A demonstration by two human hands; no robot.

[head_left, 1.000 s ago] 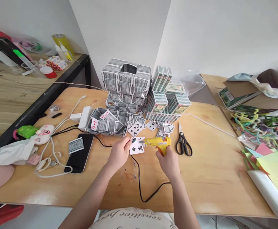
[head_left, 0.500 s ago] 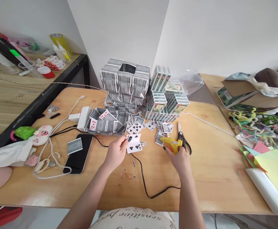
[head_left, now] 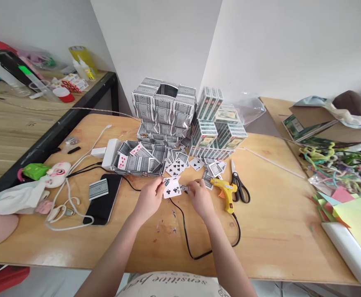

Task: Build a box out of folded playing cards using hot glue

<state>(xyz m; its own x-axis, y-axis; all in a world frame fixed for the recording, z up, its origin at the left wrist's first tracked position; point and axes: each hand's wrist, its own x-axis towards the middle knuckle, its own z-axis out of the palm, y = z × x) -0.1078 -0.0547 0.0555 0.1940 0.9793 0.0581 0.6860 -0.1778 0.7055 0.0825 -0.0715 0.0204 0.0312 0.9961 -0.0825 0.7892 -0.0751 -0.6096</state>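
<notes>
Yellow glue gun (head_left: 226, 189), white card (head_left: 172, 189) — black clubs (head_left: 168, 192)

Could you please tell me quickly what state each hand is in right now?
Left hand: closed, holding a playing card.
Right hand: at a small card piece; whether it is closed on it cannot be told.

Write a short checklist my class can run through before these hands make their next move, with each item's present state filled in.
1. Left hand holding the four of clubs: ok.
2. Right hand gripping the small printed piece firmly: cannot tell; the fingers are at it, but the grip is too small to judge.
3. Glue gun put down, out of both hands: ok, lying on the table.
4. Cord clear of the right forearm: not ok, it passes beneath.
5. Scissors well apart from the glue gun: not ok, they lie right beside it.
6. Glue gun hot: cannot tell.
</notes>
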